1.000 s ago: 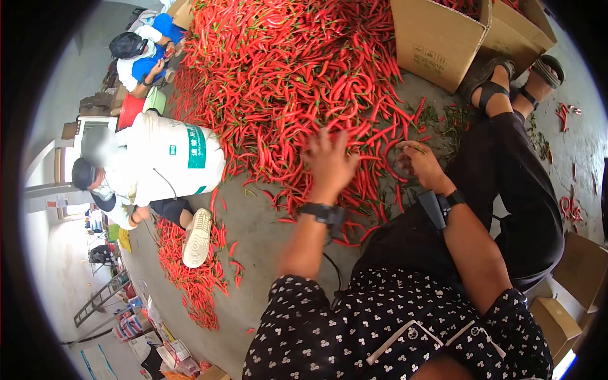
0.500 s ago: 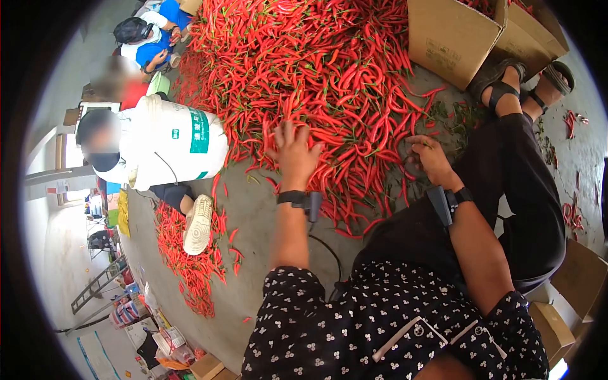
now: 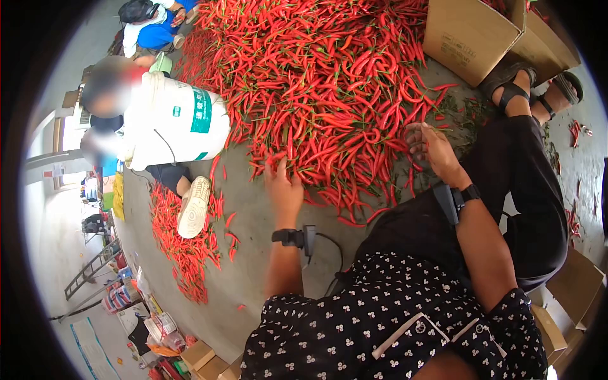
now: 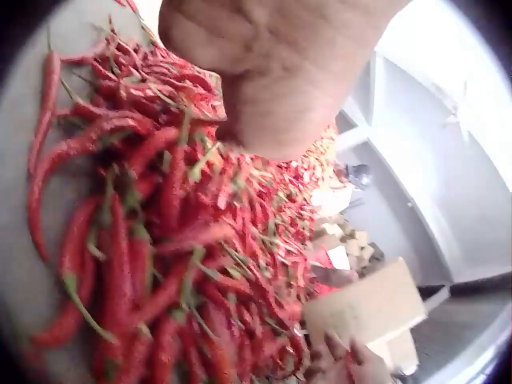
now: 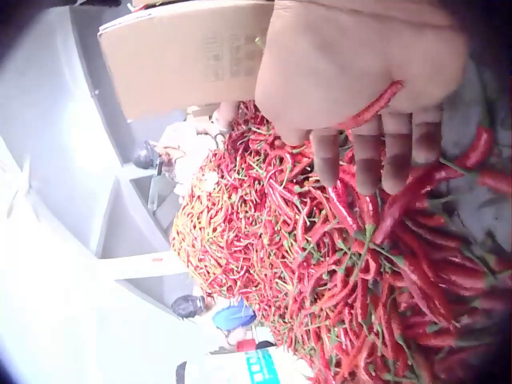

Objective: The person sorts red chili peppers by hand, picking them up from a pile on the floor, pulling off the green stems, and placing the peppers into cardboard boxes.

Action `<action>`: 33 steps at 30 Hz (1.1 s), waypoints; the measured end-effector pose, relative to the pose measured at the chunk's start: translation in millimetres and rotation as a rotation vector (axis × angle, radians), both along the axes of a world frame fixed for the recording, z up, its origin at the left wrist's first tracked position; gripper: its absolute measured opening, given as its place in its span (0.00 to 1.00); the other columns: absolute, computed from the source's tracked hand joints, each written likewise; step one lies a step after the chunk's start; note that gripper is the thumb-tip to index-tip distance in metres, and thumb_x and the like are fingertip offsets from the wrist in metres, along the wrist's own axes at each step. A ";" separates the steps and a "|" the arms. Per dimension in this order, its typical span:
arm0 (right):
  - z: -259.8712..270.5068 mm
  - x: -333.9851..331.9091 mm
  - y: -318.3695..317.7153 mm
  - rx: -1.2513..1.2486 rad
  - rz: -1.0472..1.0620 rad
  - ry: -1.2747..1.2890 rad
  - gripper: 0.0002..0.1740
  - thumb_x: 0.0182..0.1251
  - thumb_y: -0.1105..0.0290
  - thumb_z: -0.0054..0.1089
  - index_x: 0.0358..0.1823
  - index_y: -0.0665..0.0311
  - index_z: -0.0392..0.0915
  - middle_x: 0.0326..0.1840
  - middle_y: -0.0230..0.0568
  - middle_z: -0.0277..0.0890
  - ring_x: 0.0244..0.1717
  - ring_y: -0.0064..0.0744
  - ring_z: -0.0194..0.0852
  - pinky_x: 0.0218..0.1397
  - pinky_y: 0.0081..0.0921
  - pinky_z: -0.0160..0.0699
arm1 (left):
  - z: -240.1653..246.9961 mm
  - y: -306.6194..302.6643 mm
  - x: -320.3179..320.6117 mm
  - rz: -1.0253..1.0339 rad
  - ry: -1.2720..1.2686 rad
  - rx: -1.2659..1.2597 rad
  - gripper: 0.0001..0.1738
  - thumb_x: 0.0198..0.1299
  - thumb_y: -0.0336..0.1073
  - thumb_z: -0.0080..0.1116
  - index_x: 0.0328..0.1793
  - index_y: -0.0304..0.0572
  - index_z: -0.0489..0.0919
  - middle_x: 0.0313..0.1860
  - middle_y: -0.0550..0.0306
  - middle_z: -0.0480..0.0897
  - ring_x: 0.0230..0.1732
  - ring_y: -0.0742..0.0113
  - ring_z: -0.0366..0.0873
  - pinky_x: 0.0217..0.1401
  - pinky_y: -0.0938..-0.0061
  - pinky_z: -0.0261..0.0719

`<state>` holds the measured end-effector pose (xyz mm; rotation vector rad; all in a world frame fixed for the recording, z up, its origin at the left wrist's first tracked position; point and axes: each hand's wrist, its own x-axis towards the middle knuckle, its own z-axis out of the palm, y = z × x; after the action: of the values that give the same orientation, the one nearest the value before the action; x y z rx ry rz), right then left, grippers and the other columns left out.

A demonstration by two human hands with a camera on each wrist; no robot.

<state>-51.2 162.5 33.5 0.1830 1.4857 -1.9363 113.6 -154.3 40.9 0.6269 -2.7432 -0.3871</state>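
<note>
A large heap of red chili peppers [image 3: 329,95] with green stems lies on the floor. At its near left edge is my left hand [image 3: 285,190], fingers slightly spread and their tips right at the peppers. In the left wrist view the heel of this hand [image 4: 272,80] hides the fingers. My right hand [image 3: 434,149] is at the heap's near right edge, palm turned inward and fingers bent. One red chili pepper [image 5: 372,108] lies across its palm at the base of the fingers, held by this hand; the thumb is hidden.
A white bucket [image 3: 180,117] stands left of the heap, near a shoe [image 3: 194,209] and a smaller pile of chilies [image 3: 190,253]. Cardboard boxes [image 3: 472,44] stand at the upper right by my sandalled feet. Other people sit at the upper left. Green stem scraps [image 3: 468,117] litter the floor.
My left hand has drawn back from over the heap, leftward and toward me, to its edge. The right hand stays near the same spot, its fingers turned a little. The view has shifted slightly.
</note>
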 end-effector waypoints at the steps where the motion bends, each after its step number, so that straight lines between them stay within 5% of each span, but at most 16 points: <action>1: 0.1 0.7 -1.5 -0.013 0.048 0.034 0.24 0.69 0.52 0.35 0.48 0.64 0.72 0.34 0.33 0.70 0.28 0.20 0.66 0.28 0.18 0.65 | 15.5 19.5 -8.0 0.007 0.003 0.003 0.28 0.45 0.32 0.55 0.58 0.45 0.70 0.60 0.31 0.63 0.63 0.39 0.58 0.63 0.55 0.57; 5: 9.3 11.3 -15.0 0.025 0.181 0.245 0.30 0.68 0.46 0.30 0.52 0.63 0.72 0.42 0.33 0.70 0.35 0.20 0.64 0.31 0.17 0.64 | 53.7 94.1 -43.9 -0.335 0.256 -0.022 0.19 0.52 0.30 0.51 0.53 0.39 0.72 0.53 0.40 0.72 0.60 0.47 0.64 0.57 0.64 0.66; 7: 14.9 20.2 -20.2 0.019 0.234 0.317 0.30 0.69 0.46 0.30 0.53 0.64 0.70 0.45 0.35 0.70 0.38 0.21 0.64 0.35 0.18 0.65 | 42.6 131.7 -59.3 -0.421 0.136 0.635 0.18 0.51 0.31 0.51 0.51 0.38 0.72 0.47 0.40 0.75 0.50 0.46 0.72 0.50 0.61 0.70; 10: 12.7 30.5 -29.1 -0.028 0.280 0.621 0.30 0.71 0.50 0.28 0.57 0.68 0.66 0.53 0.40 0.68 0.52 0.29 0.65 0.56 0.24 0.63 | 30.6 176.5 -75.7 -0.470 0.087 0.944 0.16 0.53 0.32 0.52 0.48 0.33 0.71 0.37 0.39 0.77 0.41 0.46 0.76 0.43 0.65 0.73; 16: 28.4 36.7 -25.4 -0.091 0.308 0.422 0.25 0.70 0.57 0.36 0.58 0.69 0.64 0.54 0.42 0.67 0.55 0.31 0.63 0.61 0.27 0.60 | 21.7 165.2 -78.3 -0.457 0.004 1.230 0.10 0.56 0.27 0.48 0.43 0.28 0.74 0.31 0.52 0.79 0.34 0.70 0.77 0.37 0.74 0.75; 17: 32.4 38.8 -26.4 -0.052 0.342 0.402 0.24 0.69 0.57 0.38 0.58 0.68 0.64 0.53 0.42 0.67 0.54 0.31 0.64 0.59 0.26 0.61 | 59.4 155.2 -76.3 -0.324 -0.074 1.312 0.10 0.57 0.29 0.50 0.42 0.29 0.74 0.29 0.56 0.79 0.29 0.73 0.76 0.32 0.76 0.75; 18: 31.6 39.8 -28.2 0.027 0.302 0.646 0.24 0.67 0.57 0.44 0.58 0.66 0.65 0.51 0.41 0.68 0.48 0.28 0.67 0.52 0.24 0.68 | 50.7 132.0 -79.8 -0.356 0.028 1.243 0.08 0.58 0.30 0.51 0.39 0.32 0.75 0.28 0.60 0.78 0.26 0.75 0.75 0.29 0.78 0.74; 21: 20.8 37.3 -20.5 0.060 0.288 0.449 0.24 0.65 0.57 0.47 0.57 0.66 0.66 0.49 0.41 0.69 0.42 0.25 0.69 0.46 0.23 0.71 | 110.5 31.5 -97.2 -0.279 0.389 1.273 0.02 0.55 0.31 0.53 0.32 0.42 0.74 0.24 0.65 0.75 0.21 0.78 0.69 0.25 0.81 0.70; 22: 14.8 32.0 -17.4 0.073 0.272 0.436 0.24 0.64 0.58 0.49 0.55 0.67 0.66 0.46 0.41 0.71 0.37 0.24 0.71 0.41 0.22 0.71 | 141.2 -8.9 -101.2 -0.074 0.453 0.972 0.03 0.55 0.31 0.51 0.33 0.41 0.74 0.24 0.63 0.75 0.22 0.77 0.69 0.25 0.81 0.70; 23: 14.0 29.0 -15.8 0.072 0.275 0.432 0.24 0.64 0.58 0.49 0.55 0.67 0.66 0.46 0.41 0.71 0.37 0.24 0.71 0.41 0.22 0.71 | 167.7 -55.5 -103.5 -0.132 0.614 0.855 0.06 0.57 0.33 0.50 0.33 0.38 0.75 0.25 0.61 0.75 0.24 0.75 0.71 0.27 0.81 0.71; 24: 15.1 27.0 -14.2 0.124 0.221 0.413 0.23 0.64 0.59 0.49 0.55 0.67 0.67 0.45 0.41 0.71 0.36 0.24 0.71 0.38 0.22 0.71 | 171.7 -139.4 -113.1 -0.219 0.918 1.144 0.10 0.58 0.35 0.49 0.36 0.34 0.75 0.29 0.59 0.76 0.28 0.71 0.73 0.31 0.79 0.73; 25: 17.2 25.4 -12.9 0.177 0.170 0.395 0.23 0.64 0.59 0.49 0.55 0.67 0.67 0.44 0.41 0.72 0.34 0.23 0.72 0.35 0.21 0.71 | 190.3 -172.6 -106.2 -0.272 1.001 0.890 0.11 0.57 0.33 0.51 0.39 0.31 0.74 0.33 0.55 0.76 0.32 0.69 0.75 0.36 0.77 0.74; 27: 18.7 23.2 -12.2 0.206 0.201 0.347 0.26 0.64 0.54 0.48 0.57 0.64 0.65 0.49 0.42 0.71 0.35 0.23 0.71 0.35 0.22 0.69 | 230.3 -157.0 -87.0 0.124 1.210 1.061 0.12 0.55 0.30 0.53 0.43 0.29 0.73 0.35 0.52 0.76 0.33 0.68 0.75 0.36 0.77 0.75; 29: 13.6 21.8 -11.7 0.258 0.151 0.360 0.26 0.63 0.53 0.47 0.57 0.63 0.66 0.49 0.40 0.71 0.35 0.22 0.71 0.34 0.21 0.68 | 184.4 -203.1 -72.1 0.126 0.843 0.620 0.10 0.54 0.28 0.53 0.41 0.30 0.74 0.33 0.52 0.76 0.30 0.68 0.75 0.30 0.79 0.73; 30: 15.7 21.2 -11.2 0.277 0.161 0.330 0.25 0.64 0.54 0.47 0.56 0.63 0.66 0.49 0.39 0.71 0.35 0.22 0.71 0.34 0.21 0.67 | 155.9 -192.9 -58.8 0.059 0.821 0.760 0.08 0.55 0.29 0.52 0.38 0.32 0.76 0.27 0.58 0.76 0.26 0.70 0.74 0.25 0.83 0.69; 33: 13.0 21.7 -7.5 0.312 0.179 0.319 0.25 0.64 0.54 0.46 0.56 0.63 0.66 0.48 0.40 0.71 0.35 0.23 0.72 0.34 0.22 0.68 | 70.5 -158.3 -43.8 0.268 0.213 0.435 0.08 0.54 0.33 0.53 0.32 0.37 0.80 0.22 0.59 0.78 0.23 0.73 0.73 0.27 0.76 0.71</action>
<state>-29.5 155.1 46.5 -0.1265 1.9402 -1.6372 69.8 -312.6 111.4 0.9824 -2.3424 -0.9358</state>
